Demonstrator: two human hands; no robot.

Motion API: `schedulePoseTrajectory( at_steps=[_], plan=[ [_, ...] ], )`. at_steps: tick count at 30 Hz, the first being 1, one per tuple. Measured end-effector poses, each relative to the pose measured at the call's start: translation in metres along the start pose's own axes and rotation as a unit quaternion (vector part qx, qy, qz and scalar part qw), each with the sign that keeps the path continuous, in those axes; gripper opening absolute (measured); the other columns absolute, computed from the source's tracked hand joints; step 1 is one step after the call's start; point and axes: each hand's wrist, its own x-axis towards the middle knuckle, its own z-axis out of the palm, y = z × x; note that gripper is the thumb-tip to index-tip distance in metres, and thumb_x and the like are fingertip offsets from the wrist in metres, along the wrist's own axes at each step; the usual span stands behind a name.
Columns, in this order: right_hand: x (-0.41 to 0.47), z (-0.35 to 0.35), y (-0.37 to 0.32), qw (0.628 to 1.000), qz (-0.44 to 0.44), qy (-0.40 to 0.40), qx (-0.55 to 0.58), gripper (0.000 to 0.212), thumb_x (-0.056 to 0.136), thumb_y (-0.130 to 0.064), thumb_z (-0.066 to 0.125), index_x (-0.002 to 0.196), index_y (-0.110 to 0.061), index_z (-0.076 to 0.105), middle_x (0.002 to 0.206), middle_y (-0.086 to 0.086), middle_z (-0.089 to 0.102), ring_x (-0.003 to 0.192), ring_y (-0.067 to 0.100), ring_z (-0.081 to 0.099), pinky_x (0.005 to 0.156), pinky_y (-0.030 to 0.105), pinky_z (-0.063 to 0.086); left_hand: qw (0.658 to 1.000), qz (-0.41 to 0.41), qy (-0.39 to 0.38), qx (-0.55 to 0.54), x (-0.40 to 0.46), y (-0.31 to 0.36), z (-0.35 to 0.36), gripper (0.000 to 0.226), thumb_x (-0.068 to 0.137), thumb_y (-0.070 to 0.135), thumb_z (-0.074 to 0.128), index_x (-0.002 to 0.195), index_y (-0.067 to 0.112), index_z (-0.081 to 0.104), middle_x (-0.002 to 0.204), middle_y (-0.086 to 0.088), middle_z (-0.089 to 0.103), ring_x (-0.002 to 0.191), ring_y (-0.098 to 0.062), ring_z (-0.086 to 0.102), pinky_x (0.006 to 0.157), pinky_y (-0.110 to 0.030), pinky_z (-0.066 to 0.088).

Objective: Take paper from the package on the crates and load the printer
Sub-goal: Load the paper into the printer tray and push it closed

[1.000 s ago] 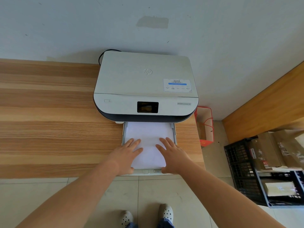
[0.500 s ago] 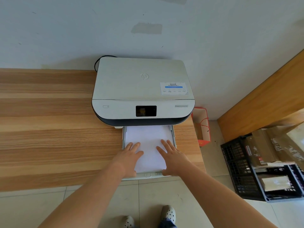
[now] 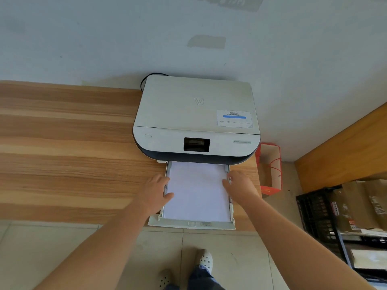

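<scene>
A white printer [image 3: 194, 114] with a dark screen stands on the wooden table [image 3: 62, 153] against the wall. Its paper tray [image 3: 191, 225] is pulled out toward me and holds a stack of white paper [image 3: 196, 193]. My left hand [image 3: 156, 189] rests at the tray's left edge, thumb on the paper. My right hand [image 3: 240, 185] is at the tray's right edge, fingers touching the side guide and the paper's edge. The brown paper package [image 3: 356, 208] lies on black crates [image 3: 318, 214] at the right.
A red-and-white paper bag [image 3: 270, 170] stands on the floor between the table and the wooden panel [image 3: 345, 147]. The crates sit low at the right. My feet in white clogs [image 3: 205, 260] are on the tiled floor below the tray.
Both hands have moved from lying flat on top of the paper out to the tray's left and right edges. The view has tilted and moved closer.
</scene>
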Motion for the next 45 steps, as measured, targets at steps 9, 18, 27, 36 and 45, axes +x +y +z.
schedulePoseTrajectory(
  at_steps=[9,18,27,36,45],
  plan=[
    [0.029,-0.001,0.027,0.995,0.052,-0.075,-0.038,0.038,0.098,-0.043,0.036,0.074,-0.018,0.053,0.073,0.004,0.057,0.069,0.021,0.055,0.071,0.037,0.05,0.981,-0.178,0.002,-0.079,0.021,-0.007,0.0,0.03,0.098,0.044,0.037,0.095,0.018,0.053,0.085,-0.001,0.061,0.075,-0.015,0.056,0.062,-0.029,0.043],
    [0.032,0.01,0.019,0.993,0.058,-0.075,-0.065,0.031,0.096,-0.033,0.037,0.078,-0.014,0.053,0.07,0.003,0.053,0.062,0.017,0.051,0.057,0.03,0.042,0.986,-0.146,-0.056,-0.055,0.048,-0.013,0.007,0.033,0.099,0.037,0.035,0.073,0.02,0.046,0.073,-0.002,0.055,0.064,-0.015,0.049,0.057,-0.03,0.037],
    [0.019,0.008,0.013,0.992,0.052,-0.055,-0.101,0.022,0.092,-0.027,0.038,0.08,-0.016,0.054,0.07,0.0,0.056,0.059,0.016,0.053,0.049,0.026,0.039,0.992,-0.102,-0.066,0.039,0.055,-0.005,-0.001,0.026,0.095,0.026,0.039,0.077,0.016,0.054,0.075,0.0,0.056,0.067,-0.014,0.051,0.053,-0.027,0.035],
    [0.02,0.01,0.008,0.989,0.067,-0.076,-0.109,0.02,0.095,-0.022,0.034,0.087,-0.017,0.052,0.077,0.001,0.056,0.067,0.02,0.055,0.056,0.029,0.043,0.991,-0.107,-0.079,0.021,0.057,-0.004,0.001,0.024,0.096,0.022,0.038,0.075,0.016,0.049,0.076,0.0,0.052,0.067,-0.012,0.046,0.053,-0.025,0.034],
    [0.023,0.013,0.001,0.985,0.062,-0.093,-0.129,0.021,0.091,-0.015,0.038,0.102,-0.012,0.055,0.089,0.007,0.056,0.078,0.027,0.058,0.061,0.032,0.046,0.993,-0.092,-0.068,0.026,0.058,-0.002,0.008,0.019,0.097,0.022,0.036,0.09,0.015,0.053,0.08,0.0,0.054,0.072,-0.013,0.052,0.054,-0.025,0.035]
  ],
)
